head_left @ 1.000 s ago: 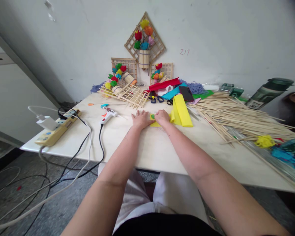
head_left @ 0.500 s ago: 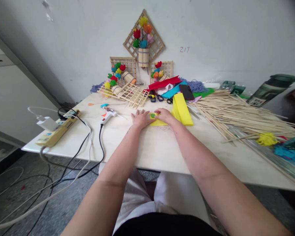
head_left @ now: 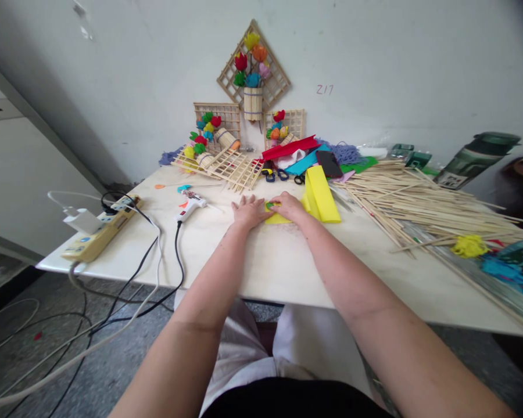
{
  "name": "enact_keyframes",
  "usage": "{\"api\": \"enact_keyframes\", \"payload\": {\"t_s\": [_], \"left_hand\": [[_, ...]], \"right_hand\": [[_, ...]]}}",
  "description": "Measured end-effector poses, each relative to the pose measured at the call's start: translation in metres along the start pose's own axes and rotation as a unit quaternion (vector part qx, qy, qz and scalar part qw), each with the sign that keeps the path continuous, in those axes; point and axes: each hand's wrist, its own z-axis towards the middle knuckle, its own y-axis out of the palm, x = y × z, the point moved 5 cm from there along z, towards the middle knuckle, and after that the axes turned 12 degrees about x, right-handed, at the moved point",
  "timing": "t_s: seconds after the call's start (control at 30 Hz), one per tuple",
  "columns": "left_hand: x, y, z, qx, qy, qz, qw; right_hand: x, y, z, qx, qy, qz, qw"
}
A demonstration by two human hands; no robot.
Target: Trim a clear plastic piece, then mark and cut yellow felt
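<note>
My left hand (head_left: 248,212) lies flat on the table with its fingers spread, at the left edge of a small yellow sheet (head_left: 279,219). On that sheet is a small round green piece (head_left: 269,205), partly covered by fingers. My right hand (head_left: 289,208) bends over the sheet from the right, its closed fingertips at the green piece. Just beyond this hand stands a larger folded piece of yellow crepe paper (head_left: 325,197). A white glue gun (head_left: 192,208) rests left of my left hand.
A power strip (head_left: 100,232) with trailing cables occupies the left edge. Stick lattices with paper flowers (head_left: 235,165) and scissors (head_left: 282,175) are behind my hands. Many thin wooden sticks (head_left: 409,197), a phone (head_left: 329,164) and a dark green bottle (head_left: 477,161) are to the right.
My right hand's fingers have shifted slightly left and now cover more of the green piece. My left hand stays in place; the view has tilted a little.
</note>
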Motion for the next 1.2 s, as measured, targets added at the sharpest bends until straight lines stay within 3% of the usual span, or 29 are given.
{"api": "enact_keyframes", "payload": {"t_s": [0.27,0.47,0.6,0.9,1.2], "left_hand": [[-0.001,-0.003,0.000,-0.007,0.006,-0.011,1.000],[0.004,-0.012,-0.003,0.030,0.045,-0.003,0.999],[0.003,-0.010,-0.002,0.025,0.055,0.014,0.998],[0.001,-0.006,-0.001,0.004,0.058,0.010,0.998],[0.001,-0.009,-0.003,0.005,0.056,-0.006,0.998]], "right_hand": [[-0.001,-0.001,-0.001,0.007,0.005,-0.001,1.000],[-0.001,-0.001,0.000,0.006,0.002,-0.010,1.000],[0.002,0.002,0.003,0.011,-0.001,-0.002,1.000],[0.015,0.007,0.008,0.021,-0.018,0.168,0.985],[0.011,0.004,0.003,0.048,-0.027,0.079,0.995]]}}
